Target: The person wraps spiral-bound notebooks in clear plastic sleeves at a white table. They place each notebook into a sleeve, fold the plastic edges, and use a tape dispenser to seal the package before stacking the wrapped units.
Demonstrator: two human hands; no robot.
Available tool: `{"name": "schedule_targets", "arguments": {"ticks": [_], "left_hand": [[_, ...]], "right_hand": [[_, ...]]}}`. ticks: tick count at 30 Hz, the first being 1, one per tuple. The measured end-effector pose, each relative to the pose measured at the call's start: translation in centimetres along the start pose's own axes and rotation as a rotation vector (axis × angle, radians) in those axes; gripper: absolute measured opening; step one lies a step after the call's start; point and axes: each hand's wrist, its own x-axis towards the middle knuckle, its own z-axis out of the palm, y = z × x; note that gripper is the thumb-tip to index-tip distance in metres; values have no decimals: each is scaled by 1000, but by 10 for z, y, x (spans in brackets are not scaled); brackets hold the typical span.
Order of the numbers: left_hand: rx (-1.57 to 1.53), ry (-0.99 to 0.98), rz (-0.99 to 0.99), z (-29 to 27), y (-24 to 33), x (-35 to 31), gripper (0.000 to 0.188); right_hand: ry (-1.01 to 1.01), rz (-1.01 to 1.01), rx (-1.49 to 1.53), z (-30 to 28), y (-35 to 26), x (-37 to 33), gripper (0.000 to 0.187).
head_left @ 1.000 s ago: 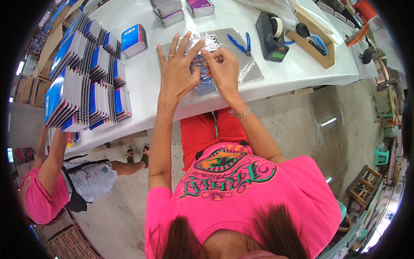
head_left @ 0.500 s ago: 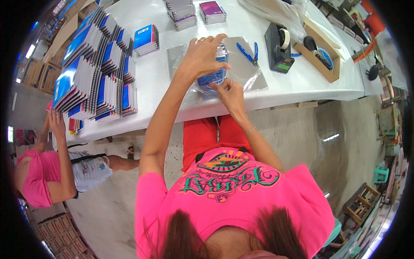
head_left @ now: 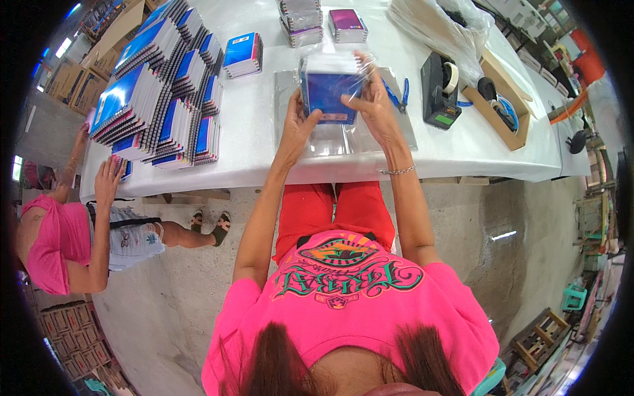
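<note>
A stack of blue spiral notebooks (head_left: 333,89) in clear plastic wrap is held up between my two hands, above the table's near part. My left hand (head_left: 298,129) grips its left side, thumb on the blue cover. My right hand (head_left: 376,109) closes on the right side, thumb across the cover and fingers up by the loose film at the top. Under them lie clear plastic sheets (head_left: 389,135) on a grey board. Blue-handled nippers (head_left: 398,96) rest just right of my right hand, partly hidden by it.
Tall piles of blue spiral notebooks (head_left: 125,99) fill the table's left. A smaller blue stack (head_left: 242,54) and a purple stack (head_left: 348,25) sit farther back. To the right are a black tape dispenser (head_left: 440,92) and a cardboard tray (head_left: 505,112). A co-worker (head_left: 63,237) stands at left.
The wrapped notebooks have come up off the board into both hands. My right hand has moved up to their right side, and my left hand down to their left side.
</note>
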Motion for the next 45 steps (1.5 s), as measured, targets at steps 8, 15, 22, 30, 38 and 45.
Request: {"name": "schedule_targets", "arguments": {"ticks": [8,15,22,30,38,45], "left_hand": [[117,-101,44,16,4,-3,101],[141,-134,125,21,38,-4,109],[291,-141,-25,5,122,43,78],[1008,-124,199,15,141,82,38],[834,-265,177,-13,167,48,63],[693,-295,94,-1,92,37,124]], "right_hand": [[4,136,-149,-20,30,-22,89],[-72,40,-246,-15,7,-17,86],[-97,38,-543,3,-77,13,64],[-317,108,-1074,1,-89,61,32],[-299,106,-685,-33,-97,29,74],[-115,123,-719,-48,-56,10,126]]}}
